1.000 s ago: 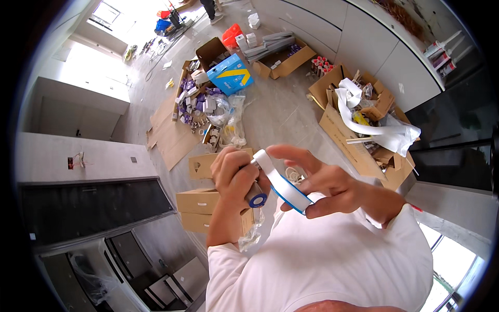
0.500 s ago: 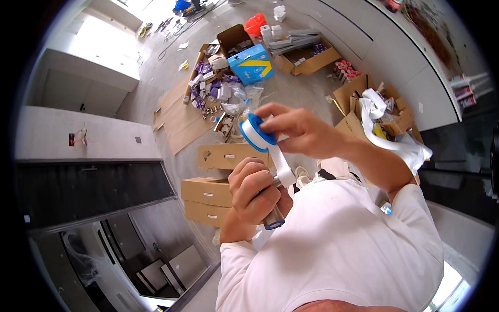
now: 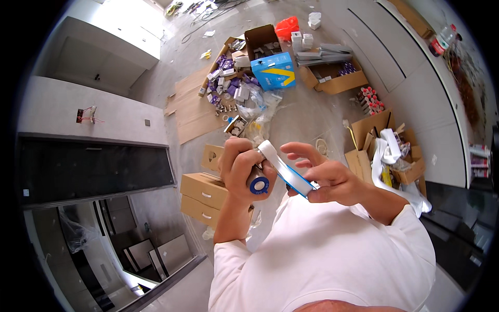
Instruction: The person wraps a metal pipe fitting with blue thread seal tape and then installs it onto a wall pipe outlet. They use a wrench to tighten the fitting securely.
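Note:
My left hand (image 3: 238,165) is closed around a metal cylindrical valve (image 3: 258,184) with a round blue cap on its near end. The fingers hide most of its body. White thread seal tape (image 3: 274,158) runs taut from the valve's far, threaded-looking end to a blue-rimmed spool (image 3: 298,180). That spool is gripped at its near end between the thumb and fingers of my right hand (image 3: 335,179), seen nearly edge-on. Both hands are in front of my white shirt, close together, with the strip of tape bridging them.
Cardboard cartons (image 3: 204,193) stand on the floor beyond my left forearm. Farther off are a heap of small purple and white boxes (image 3: 228,86), a blue box (image 3: 273,71) and a carton of grey strips (image 3: 338,78). An open carton (image 3: 358,161) with white wrapping is at the right.
My right hand has swung the spool from beyond the left hand to its right and nearer me. The valve has turned so its blue cap faces up more, and the tape has changed direction.

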`<state>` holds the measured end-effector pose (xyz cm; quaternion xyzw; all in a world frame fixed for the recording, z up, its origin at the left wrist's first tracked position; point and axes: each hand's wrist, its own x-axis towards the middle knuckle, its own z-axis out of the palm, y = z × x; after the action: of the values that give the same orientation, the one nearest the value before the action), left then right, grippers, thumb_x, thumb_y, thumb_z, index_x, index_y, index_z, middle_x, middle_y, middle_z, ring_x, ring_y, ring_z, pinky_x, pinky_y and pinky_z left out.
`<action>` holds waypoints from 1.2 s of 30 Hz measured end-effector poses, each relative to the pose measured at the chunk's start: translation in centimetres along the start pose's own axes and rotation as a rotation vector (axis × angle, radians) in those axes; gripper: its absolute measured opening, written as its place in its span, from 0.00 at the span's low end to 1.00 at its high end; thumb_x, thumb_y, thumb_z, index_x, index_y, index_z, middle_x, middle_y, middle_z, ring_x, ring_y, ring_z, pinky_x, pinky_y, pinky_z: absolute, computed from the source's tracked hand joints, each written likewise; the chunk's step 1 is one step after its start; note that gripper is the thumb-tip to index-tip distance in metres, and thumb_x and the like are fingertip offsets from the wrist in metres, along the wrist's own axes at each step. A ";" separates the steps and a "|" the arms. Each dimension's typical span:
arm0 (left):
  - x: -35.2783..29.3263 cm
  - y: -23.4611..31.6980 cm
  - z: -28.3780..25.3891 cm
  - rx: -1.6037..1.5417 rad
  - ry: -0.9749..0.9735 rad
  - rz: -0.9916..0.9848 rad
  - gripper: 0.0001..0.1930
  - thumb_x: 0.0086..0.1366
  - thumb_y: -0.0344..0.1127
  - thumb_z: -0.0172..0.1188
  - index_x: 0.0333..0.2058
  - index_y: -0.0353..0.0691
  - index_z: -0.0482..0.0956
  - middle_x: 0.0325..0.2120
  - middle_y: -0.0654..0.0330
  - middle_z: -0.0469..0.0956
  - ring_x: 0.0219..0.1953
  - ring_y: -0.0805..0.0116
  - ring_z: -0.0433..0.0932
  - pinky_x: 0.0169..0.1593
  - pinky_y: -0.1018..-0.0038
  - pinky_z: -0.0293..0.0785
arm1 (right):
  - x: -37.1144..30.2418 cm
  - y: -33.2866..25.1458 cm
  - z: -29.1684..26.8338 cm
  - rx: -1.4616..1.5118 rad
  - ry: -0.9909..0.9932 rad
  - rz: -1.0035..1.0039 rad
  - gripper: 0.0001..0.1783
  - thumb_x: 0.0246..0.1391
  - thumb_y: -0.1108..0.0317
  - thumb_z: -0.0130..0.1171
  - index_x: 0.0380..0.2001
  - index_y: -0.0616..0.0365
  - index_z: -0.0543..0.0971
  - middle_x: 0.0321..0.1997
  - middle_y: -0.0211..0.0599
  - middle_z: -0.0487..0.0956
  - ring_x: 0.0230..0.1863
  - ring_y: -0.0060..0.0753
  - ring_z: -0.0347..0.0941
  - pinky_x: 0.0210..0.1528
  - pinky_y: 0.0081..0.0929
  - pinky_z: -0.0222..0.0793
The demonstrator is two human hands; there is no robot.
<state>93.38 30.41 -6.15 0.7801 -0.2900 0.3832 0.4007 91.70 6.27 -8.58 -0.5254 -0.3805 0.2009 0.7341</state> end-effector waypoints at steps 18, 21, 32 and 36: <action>5.2 -6.0 14.4 -0.063 -0.141 -0.710 0.17 0.45 0.17 0.73 0.32 0.38 0.76 0.30 0.55 0.74 0.30 0.61 0.75 0.34 0.70 0.71 | 7.1 3.1 -21.2 0.560 -0.085 0.306 0.19 0.65 0.66 0.66 0.57 0.62 0.86 0.76 0.42 0.66 0.75 0.32 0.59 0.70 0.34 0.61; 5.0 -7.8 14.0 -0.124 -0.141 -0.775 0.16 0.45 0.19 0.75 0.32 0.37 0.78 0.30 0.56 0.75 0.31 0.63 0.77 0.36 0.72 0.73 | 8.8 4.3 -21.9 0.543 -0.077 0.355 0.18 0.62 0.67 0.69 0.54 0.62 0.87 0.73 0.41 0.68 0.69 0.30 0.66 0.63 0.30 0.70; 1.5 -14.1 9.8 -0.388 0.099 -1.006 0.11 0.53 0.22 0.76 0.34 0.36 0.85 0.35 0.60 0.82 0.37 0.73 0.79 0.43 0.76 0.76 | 18.3 8.7 -21.5 0.486 -0.058 0.543 0.37 0.49 0.75 0.81 0.59 0.65 0.71 0.66 0.44 0.74 0.58 0.33 0.78 0.57 0.33 0.81; 0.6 -15.5 7.9 -0.371 0.146 -1.027 0.10 0.54 0.22 0.75 0.35 0.36 0.86 0.37 0.58 0.83 0.39 0.73 0.80 0.44 0.76 0.77 | 22.1 9.6 -20.4 0.329 -0.226 0.439 0.47 0.56 0.75 0.76 0.72 0.56 0.58 0.60 0.41 0.73 0.60 0.32 0.74 0.62 0.34 0.77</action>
<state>108.35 31.59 -14.94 0.7089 0.0939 0.1340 0.6861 122.28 12.52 -13.04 -0.4433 -0.2995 0.4713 0.7012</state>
